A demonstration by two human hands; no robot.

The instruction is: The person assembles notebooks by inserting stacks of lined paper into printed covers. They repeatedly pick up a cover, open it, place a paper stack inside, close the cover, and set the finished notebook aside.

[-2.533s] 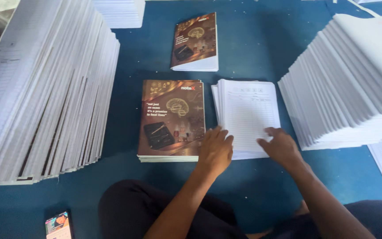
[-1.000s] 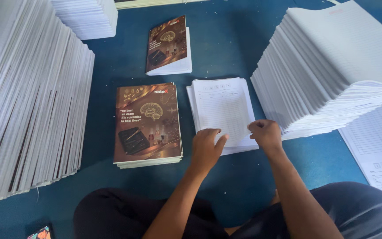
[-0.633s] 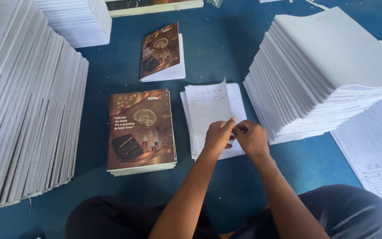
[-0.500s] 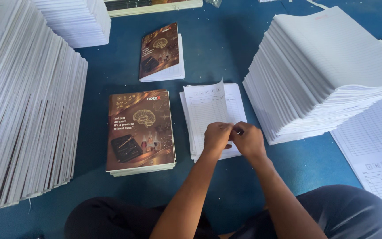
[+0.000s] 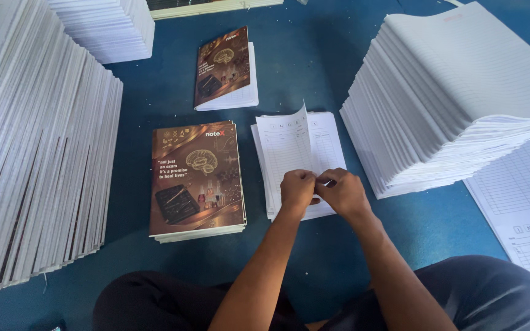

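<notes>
From the head view, your left hand (image 5: 297, 189) and your right hand (image 5: 343, 192) sit close together, fingertips meeting, both pinched on the near edge of a printed white sheet (image 5: 289, 147). That sheet is the top one of a small stack of index pages (image 5: 329, 138) lying on the blue floor covering (image 5: 314, 73) directly in front of you. Its far corner curls upward, lifted clear of the pages under it, while the near edge stays between your fingers.

Just left of that stack, near your left forearm, lies a pile of brown-covered notebooks (image 5: 196, 178) (the cover art shows a brain and a dark case), squared up and flat. Farther away from you, a second, thinner pile with the same brown cover (image 5: 223, 67) rests on white pages, well apart from your hands.

On your right rises a tall, fanned stack of ruled white paper (image 5: 461, 92), its near corner just beside the index pages. At the far right edge lies another spread of printed index sheets (image 5: 522, 202). Along your left runs a long leaning bank of white page bundles (image 5: 32, 153), and one more white stack (image 5: 108, 27) sits at the top left. Your dark trousers (image 5: 461, 294) fill the bottom of the view.
</notes>
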